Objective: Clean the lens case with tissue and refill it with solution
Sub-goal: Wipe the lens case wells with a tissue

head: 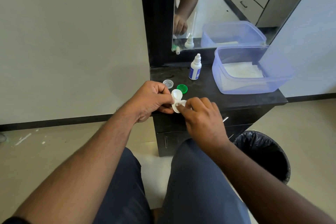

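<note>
The left hand (151, 101) grips the white lens case (176, 99) from its left side, thumb and curled fingers pinching it just above the front edge of the black dresser top (218, 94). The case is tilted, one round well facing up toward the camera, the other lower and partly covered. The right hand (201, 114) comes in from the right with its fingers curled, pinching a small wad of white tissue (182, 103) and pressing it against the lower well of the case. Just behind the case, on the dresser top, lie two loose caps: a green cap (182, 88) nearest the case and a clear cap (168, 83) to its left, near the left edge of the surface. Farther back stands the solution bottle (195, 68), upright, white with a blue label and its nozzle cap on. To the right of the bottle sits a translucent blue plastic box (236, 87) with white tissues lying in its bottom. A mirror (218, 5) rises behind the dresser and reflects the bottle, the box and a forearm. Below, the person's knees in dark trousers (196, 178) fill the foreground, and a bin (263, 152) with a black liner stands on the floor to the right of the dresser.
</note>
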Tool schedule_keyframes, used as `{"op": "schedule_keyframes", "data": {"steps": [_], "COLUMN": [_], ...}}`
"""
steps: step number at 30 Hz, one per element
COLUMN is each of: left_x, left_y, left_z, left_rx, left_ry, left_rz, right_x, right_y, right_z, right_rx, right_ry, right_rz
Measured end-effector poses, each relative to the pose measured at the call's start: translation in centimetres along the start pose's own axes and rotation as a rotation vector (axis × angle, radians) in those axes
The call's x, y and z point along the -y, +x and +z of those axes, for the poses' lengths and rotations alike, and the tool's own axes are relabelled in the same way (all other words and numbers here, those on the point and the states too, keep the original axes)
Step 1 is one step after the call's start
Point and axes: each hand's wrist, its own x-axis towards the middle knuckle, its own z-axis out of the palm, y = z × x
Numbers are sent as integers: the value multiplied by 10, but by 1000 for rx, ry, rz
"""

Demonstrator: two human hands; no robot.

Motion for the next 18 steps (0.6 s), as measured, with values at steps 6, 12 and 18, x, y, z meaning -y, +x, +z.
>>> {"op": "schedule_keyframes", "data": {"steps": [6,12,18], "left_x": [2,2,3], "left_y": [0,0,2], "left_z": [0,0,-3], "left_rx": [-10,-10,6], "left_ry": [-9,-12,23], "left_rz": [4,-8,-4], "right_x": [34,62,72], "right_y": [7,17,24], "right_z": [-6,-18,-24], "right_rx": [117,5,-11], "right_ry": [629,1214,1324], "right_rz": [670,1235,1325]}}
